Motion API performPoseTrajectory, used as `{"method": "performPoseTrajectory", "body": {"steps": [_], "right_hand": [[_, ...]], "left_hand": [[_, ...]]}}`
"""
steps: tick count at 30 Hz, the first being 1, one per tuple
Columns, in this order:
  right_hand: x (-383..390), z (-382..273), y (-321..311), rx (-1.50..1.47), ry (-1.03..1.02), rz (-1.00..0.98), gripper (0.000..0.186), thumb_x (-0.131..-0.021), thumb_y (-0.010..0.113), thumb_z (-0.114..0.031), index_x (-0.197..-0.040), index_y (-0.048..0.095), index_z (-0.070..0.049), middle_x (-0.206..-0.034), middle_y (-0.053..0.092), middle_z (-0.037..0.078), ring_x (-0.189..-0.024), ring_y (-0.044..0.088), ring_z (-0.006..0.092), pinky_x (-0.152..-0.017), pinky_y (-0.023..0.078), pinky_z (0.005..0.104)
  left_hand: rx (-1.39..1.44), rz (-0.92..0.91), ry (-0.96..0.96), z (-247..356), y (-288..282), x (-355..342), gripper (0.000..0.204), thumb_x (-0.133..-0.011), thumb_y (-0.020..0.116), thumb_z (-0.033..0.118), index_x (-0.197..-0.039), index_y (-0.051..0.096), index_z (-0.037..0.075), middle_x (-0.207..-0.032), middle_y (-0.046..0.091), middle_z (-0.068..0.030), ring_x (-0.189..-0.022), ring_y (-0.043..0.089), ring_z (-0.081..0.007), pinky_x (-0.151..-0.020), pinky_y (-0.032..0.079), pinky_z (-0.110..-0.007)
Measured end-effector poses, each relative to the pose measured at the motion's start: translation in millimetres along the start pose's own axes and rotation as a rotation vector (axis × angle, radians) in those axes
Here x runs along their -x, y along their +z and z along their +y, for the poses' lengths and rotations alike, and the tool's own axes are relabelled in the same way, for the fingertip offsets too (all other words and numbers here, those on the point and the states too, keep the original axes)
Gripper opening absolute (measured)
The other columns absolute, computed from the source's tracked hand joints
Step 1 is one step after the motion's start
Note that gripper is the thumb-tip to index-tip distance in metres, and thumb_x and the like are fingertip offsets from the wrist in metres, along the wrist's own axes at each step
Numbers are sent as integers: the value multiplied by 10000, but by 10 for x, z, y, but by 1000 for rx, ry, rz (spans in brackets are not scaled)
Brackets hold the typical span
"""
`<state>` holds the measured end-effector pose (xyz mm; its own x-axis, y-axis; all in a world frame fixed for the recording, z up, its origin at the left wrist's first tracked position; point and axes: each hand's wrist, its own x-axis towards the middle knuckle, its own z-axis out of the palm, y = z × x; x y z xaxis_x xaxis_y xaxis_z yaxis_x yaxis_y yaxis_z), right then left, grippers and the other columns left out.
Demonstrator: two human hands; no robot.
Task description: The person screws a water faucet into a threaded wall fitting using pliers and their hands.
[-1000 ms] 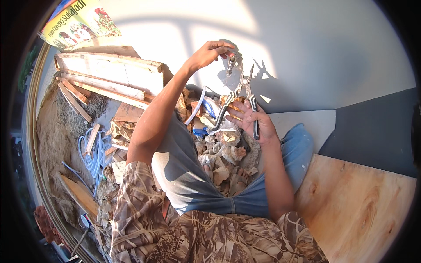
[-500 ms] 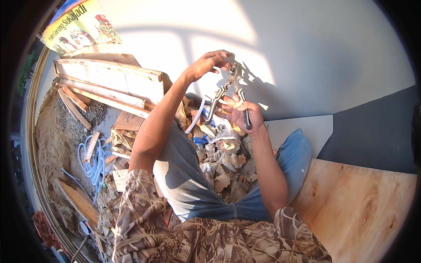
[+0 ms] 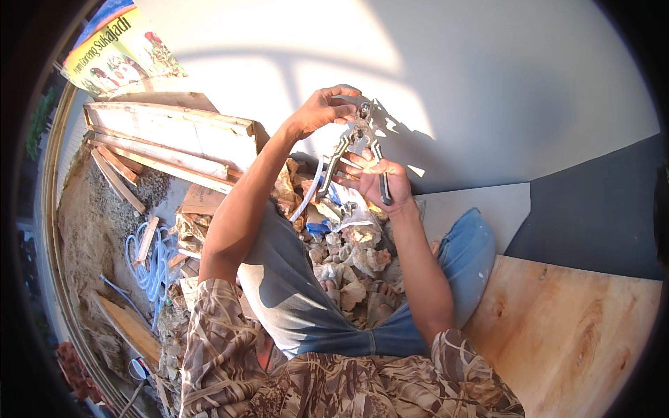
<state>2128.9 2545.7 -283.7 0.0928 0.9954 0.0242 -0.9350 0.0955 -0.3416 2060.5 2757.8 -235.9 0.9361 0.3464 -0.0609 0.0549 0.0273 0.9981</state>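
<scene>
Pliers point(image 3: 358, 132), handles point(image 3: 333, 167) parted: were held before the pale wall point(image 3: 488, 90). Right hand point(image 3: 387, 184): gripped one handle. Left hand point(image 3: 324, 113): bent its fingers beside the pliers' head point(image 3: 363, 112); what it pinched was unclear.

Rough, sandy ground point(image 3: 77, 244) carries the clutter, with a patch of grey gravel point(image 3: 155, 173) spread over it toward the upper left. Narrow wooden strips point(image 3: 115, 175) lie across the gravel's edge. Below them rests a loose coil of light-blue hose point(image 3: 150, 261), then a wooden plank point(image 3: 129, 327). Broken masonry rubble point(image 3: 362, 261) covers the ground between the person's legs.
</scene>
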Motion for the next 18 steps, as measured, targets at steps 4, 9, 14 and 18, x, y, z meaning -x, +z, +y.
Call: {"method": "performPoseTrajectory", "body": {"steps": [4,9,14,18], "right_hand": [[-24,27,70,-31,5,24,430,-794,467,-52,-1223,485,-23,-1236,533,211,-1220,513,392,-1051,377,642],[-12,-6,8,-42,4,-36,421,-785,467,-52,-1202,521,-38,-1281,519,206,-1261,475,416,-1046,365,658],[327,-127,-82,13,-1,-162,429,-740,484,-49,-1160,571,-66,-1336,504,188,-1297,434,426,-1056,327,685],[464,-438,-149,109,-67,-266,440,-724,488,-46,-1149,585,-102,-1385,478,185,-1301,433,412,-1048,325,693]], "left_hand": [[-38,15,10,-10,-13,19,486,-881,719,199,-1303,540,39,-1036,683,-81,-886,626,-115,-782,511,-247],[-14,69,27,-24,44,8,451,-880,705,177,-1286,563,43,-1035,683,-99,-853,635,-124,-767,523,-260],[-421,200,97,-30,121,38,282,-852,628,67,-1120,668,-10,-940,713,-137,-767,685,-153,-710,551,-290],[-563,212,203,-61,209,21,209,-839,612,42,-1002,741,38,-988,724,-132,-810,703,-224,-753,555,-321]]}}
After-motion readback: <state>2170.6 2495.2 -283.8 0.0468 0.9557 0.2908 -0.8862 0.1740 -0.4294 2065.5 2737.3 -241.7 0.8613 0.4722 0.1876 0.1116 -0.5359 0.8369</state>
